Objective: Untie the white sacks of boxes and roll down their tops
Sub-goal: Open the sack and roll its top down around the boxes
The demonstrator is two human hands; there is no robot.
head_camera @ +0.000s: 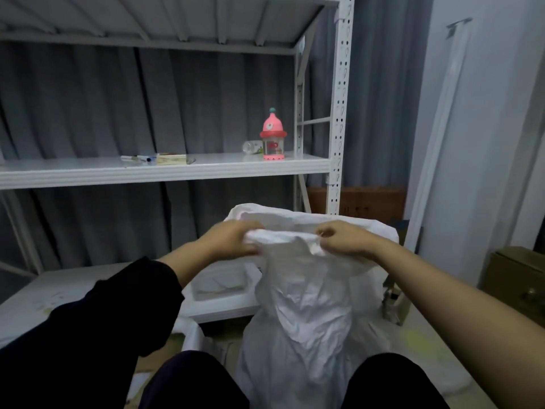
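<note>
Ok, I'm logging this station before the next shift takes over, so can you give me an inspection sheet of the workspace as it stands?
Surface: pale floor with yellowish stains; low white shelf board at left, also stained.
Job's things: white sack upright between the person's knees, mouth open, top edge held up; contents not visible.
Clutter: shallow white tray beside the sack; pink-capped bottle, a clear bottle on its side, and pens with papers on the middle shelf.
Grippers: left hand and right hand each grip the sack's rim.
Cables: nothing seen.
Surroundings: white metal rack, grey curtain, cardboard boxes at right.
</note>
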